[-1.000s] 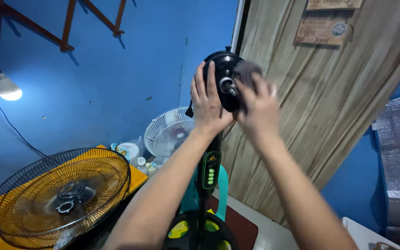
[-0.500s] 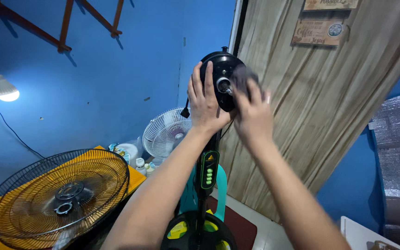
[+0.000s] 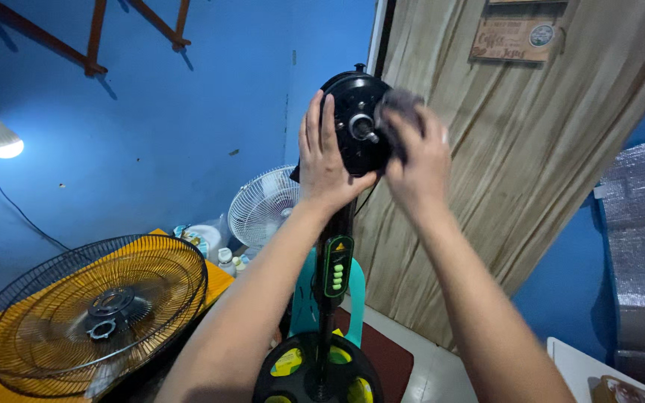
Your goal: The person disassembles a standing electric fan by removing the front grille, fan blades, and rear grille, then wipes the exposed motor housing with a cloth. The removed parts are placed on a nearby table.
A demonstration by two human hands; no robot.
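Head view: a stripped pedestal fan stood before a blue wall and a wooden door.
Guard (image 3: 91, 313): lay flat, lower left, well apart from both hands.
Pole (image 3: 335, 261): upright, long axis vertical, under the motor.
Motor (image 3: 357, 123): at pole top, shaft toward the camera, between the hands.
Left hand (image 3: 326, 160): fingers spread, gripping the motor's left rim.
Right hand (image 3: 416, 160): closed around a grey cloth (image 3: 401, 104), pressed to the motor's right side; blurred.
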